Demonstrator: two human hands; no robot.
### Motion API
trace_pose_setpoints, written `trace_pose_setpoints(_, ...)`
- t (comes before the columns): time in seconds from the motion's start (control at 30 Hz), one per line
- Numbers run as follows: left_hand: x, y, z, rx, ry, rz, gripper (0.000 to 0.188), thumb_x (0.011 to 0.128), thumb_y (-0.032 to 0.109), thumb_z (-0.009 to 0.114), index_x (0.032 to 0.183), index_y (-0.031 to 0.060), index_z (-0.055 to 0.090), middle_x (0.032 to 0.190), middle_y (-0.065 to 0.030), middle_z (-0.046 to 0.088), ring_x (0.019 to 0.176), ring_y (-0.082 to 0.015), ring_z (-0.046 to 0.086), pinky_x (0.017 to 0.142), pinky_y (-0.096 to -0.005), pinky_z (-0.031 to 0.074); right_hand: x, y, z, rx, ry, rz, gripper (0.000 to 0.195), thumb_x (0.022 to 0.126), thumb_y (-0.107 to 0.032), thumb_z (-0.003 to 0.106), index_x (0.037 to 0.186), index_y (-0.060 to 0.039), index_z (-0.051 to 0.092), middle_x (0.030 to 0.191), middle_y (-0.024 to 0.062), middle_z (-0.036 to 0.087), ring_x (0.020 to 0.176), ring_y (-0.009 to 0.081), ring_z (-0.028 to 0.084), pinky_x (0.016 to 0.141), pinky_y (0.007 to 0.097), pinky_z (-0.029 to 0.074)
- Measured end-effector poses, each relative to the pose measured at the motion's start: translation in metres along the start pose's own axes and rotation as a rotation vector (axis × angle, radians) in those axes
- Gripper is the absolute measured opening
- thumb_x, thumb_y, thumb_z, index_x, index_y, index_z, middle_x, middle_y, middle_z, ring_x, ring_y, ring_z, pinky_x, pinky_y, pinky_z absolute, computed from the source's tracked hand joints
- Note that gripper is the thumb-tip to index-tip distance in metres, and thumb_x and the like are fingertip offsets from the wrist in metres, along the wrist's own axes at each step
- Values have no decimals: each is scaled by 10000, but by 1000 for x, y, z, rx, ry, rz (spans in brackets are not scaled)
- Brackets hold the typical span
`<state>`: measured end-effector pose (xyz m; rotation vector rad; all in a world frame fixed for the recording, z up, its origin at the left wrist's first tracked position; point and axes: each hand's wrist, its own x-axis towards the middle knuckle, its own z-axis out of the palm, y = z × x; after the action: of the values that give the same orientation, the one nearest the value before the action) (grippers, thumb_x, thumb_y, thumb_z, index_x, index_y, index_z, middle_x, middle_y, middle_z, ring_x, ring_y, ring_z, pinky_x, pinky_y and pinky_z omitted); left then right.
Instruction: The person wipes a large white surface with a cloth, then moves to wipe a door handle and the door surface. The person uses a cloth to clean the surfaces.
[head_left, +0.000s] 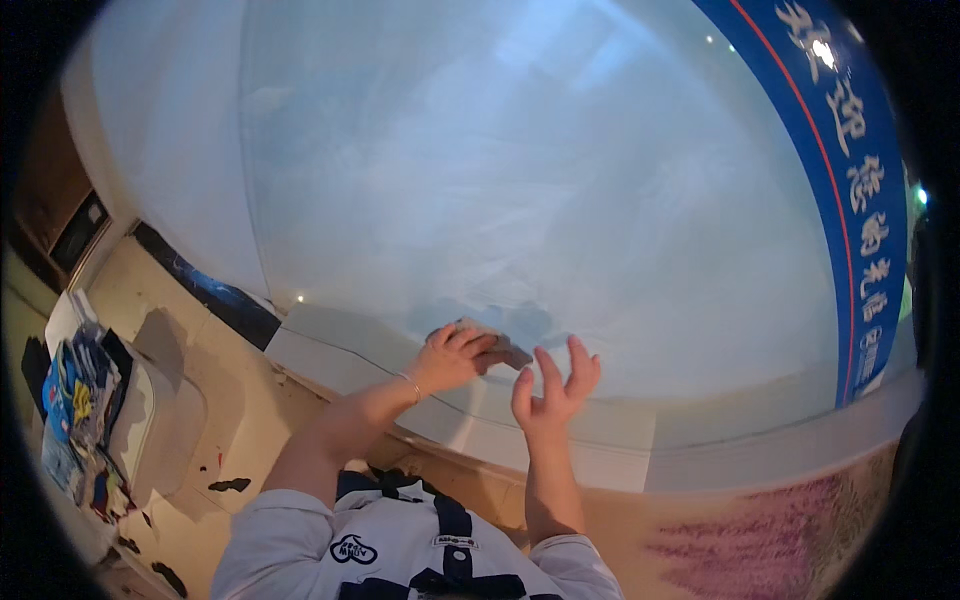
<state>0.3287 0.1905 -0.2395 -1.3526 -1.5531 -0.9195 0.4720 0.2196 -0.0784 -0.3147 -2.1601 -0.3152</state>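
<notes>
My left hand (454, 358) grips a greyish-brown cloth (486, 330) against a large pale blue, glossy glass-like surface (540, 187), close to its lower edge. A thin bracelet circles the left wrist. To the right of the cloth, my right hand (556, 388) holds nothing; its fingers are apart and raised near the cloth's dark right end. Both hands show faint reflections or shadows around them on the surface. What the cloth looks like under the left fingers is hidden.
A pale ledge (570, 450) runs along the near side. On the right curves a blue banner (817, 172) bearing white writing. At left, folded clothes (82, 405) are piled by a white plastic stool (161, 420); dark scraps (229, 485) lie on the tiled floor (247, 420).
</notes>
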Motion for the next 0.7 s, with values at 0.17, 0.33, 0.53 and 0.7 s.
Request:
trace_pose_setpoints(0.17,117,-10,-38,82,14,246,564,761,489,639,1309,443,511,1413,48,428,1142,-208,429,889,-426,334,-52,10,-25,-71,-32,203,281,779,-153,631,1049,-89,674,1350,201,472,1231,320,453,1084,507,227)
trace_pose_setpoints(0.33,213,35,-50,-88,247,4,587,793,439,631,1359,417,477,1476,36,388,1141,-262,420,867,-396,334,-74,8,-55,-96,53,429,271,778,-136,628,1041,-81,668,1354,203,468,1232,333,442,1079,521,225)
trace_pose_setpoints(0.53,109,66,6,90,-97,603,616,864,290,546,1453,348,373,1566,20,253,1213,-239,412,878,-363,340,-112,-6,-61,-118,29,600,278,768,-145,649,1038,-82,661,1323,198,488,1201,335,464,1044,527,265)
trace_pose_setpoints(0.7,26,60,23,113,-455,1004,653,883,242,470,1508,257,282,1593,25,173,1337,-159,327,1079,-412,227,-148,-20,-48,-74,-16,704,267,770,-149,667,1029,-84,656,1272,200,520,1131,356,507,981,539,331)
